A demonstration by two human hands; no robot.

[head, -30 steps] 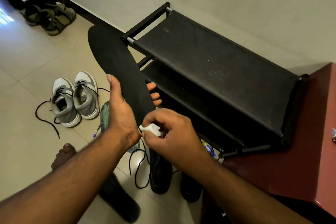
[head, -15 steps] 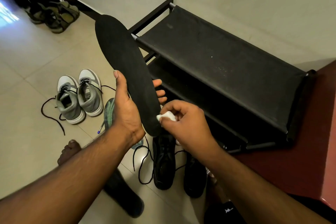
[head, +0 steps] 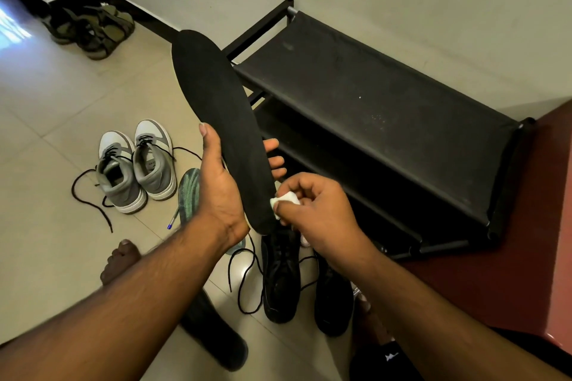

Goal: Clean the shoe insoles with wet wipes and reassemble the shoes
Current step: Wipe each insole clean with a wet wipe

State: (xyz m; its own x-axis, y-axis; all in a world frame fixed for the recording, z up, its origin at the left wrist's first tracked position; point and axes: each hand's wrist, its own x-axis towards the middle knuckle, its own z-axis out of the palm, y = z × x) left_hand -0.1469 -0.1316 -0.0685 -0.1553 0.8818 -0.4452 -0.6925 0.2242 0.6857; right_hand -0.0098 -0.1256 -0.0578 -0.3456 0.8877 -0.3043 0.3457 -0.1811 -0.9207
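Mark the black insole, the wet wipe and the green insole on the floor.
black insole (head: 216, 108): head view, middle of its upper face.
wet wipe (head: 286, 198): head view, bunched white part.
green insole (head: 189, 192): head view, patterned middle.

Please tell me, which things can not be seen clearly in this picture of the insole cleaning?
- Underside of the black insole, head view: it faces away.
- Most of the wet wipe: the right hand pinches it and covers it.
- Green insole: partly behind the left hand.
- Lower shelves of the shoe rack: too dark.
- Sandals: small, dim.
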